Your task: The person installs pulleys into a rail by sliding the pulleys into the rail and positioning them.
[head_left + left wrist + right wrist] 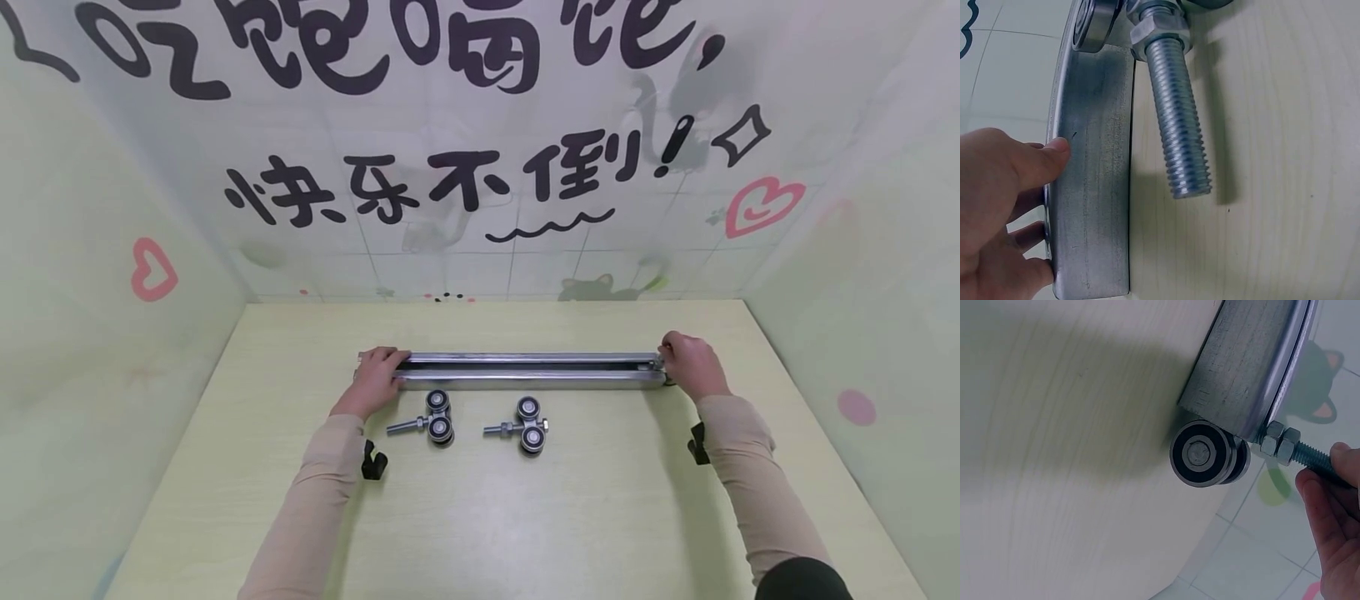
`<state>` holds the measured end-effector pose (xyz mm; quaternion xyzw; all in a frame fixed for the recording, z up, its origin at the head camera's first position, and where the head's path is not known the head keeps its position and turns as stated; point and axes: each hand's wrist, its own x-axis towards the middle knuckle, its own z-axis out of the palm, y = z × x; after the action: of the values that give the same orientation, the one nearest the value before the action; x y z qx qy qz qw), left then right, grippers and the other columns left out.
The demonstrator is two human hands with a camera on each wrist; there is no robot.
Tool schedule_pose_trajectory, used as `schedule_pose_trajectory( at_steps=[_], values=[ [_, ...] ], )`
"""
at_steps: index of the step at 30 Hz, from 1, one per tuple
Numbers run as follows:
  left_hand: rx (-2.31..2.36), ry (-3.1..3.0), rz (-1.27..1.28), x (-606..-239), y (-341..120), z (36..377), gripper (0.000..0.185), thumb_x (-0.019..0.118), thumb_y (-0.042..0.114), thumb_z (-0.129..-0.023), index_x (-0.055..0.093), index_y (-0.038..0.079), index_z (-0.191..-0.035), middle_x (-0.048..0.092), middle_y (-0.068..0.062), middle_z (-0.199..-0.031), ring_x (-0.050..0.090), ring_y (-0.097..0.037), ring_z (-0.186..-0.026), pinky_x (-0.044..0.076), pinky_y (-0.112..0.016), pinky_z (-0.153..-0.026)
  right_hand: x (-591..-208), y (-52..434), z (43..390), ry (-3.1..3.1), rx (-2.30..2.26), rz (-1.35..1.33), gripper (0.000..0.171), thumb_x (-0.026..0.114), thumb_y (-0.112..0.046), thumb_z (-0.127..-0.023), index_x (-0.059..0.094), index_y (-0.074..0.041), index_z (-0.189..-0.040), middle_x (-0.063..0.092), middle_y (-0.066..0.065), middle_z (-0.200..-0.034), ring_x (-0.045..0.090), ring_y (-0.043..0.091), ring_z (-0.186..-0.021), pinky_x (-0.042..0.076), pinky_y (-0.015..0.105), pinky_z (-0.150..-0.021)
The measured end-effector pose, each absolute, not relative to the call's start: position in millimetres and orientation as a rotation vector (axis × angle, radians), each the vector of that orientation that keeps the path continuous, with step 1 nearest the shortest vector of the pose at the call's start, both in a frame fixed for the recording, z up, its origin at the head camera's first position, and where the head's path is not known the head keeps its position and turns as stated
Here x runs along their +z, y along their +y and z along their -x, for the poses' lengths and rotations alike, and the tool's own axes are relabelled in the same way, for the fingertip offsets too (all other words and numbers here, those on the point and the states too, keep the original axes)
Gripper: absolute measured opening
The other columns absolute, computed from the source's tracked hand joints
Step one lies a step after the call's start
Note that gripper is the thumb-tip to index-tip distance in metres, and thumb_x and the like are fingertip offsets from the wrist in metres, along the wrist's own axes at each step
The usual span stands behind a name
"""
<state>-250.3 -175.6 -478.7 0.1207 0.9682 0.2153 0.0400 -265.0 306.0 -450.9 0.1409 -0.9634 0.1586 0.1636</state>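
A long slotted metal rail (525, 384) lies crosswise on the table, its slot facing up. At its left end, my left hand (375, 379) grips it, thumb over the near side wall and fingers on the far side. My right hand (693, 367) is at the other end, pinching the threaded bolt of a trolley roller (1199, 454) between thumb and fingers. In the right wrist view, that roller's wheels sit right at the rail's end, and its two nuts (1279, 444) are beside the slot edge.
Two more trolley rollers lie in front of the rail, one on the left (440, 429) and one nearer the middle (532, 438), their bolts pointing left. Printed wall sheets (450, 275) enclose the pale wooden table (525, 517) at the back and both sides.
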Motion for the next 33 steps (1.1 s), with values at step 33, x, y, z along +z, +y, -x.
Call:
schedule_pose_trajectory(
  at_steps=[33],
  values=[
    [0.656,2.965,-0.36,-476.0,-173.2,249.5,0.044,0.058,0.006,-0.086,0.046,0.0,-0.128,0.04,-0.03,-0.128,0.03,-0.048,-0.121,0.028,-0.059,-0.1,-448.0,281.7,269.9,-2.753,0.466,-0.576,0.004,0.062,0.003,-0.079,0.059,0.006,-0.078,0.064,0.017,-0.069,0.06,0.03,-0.058,0.05,0.043,-0.056]
  ],
)
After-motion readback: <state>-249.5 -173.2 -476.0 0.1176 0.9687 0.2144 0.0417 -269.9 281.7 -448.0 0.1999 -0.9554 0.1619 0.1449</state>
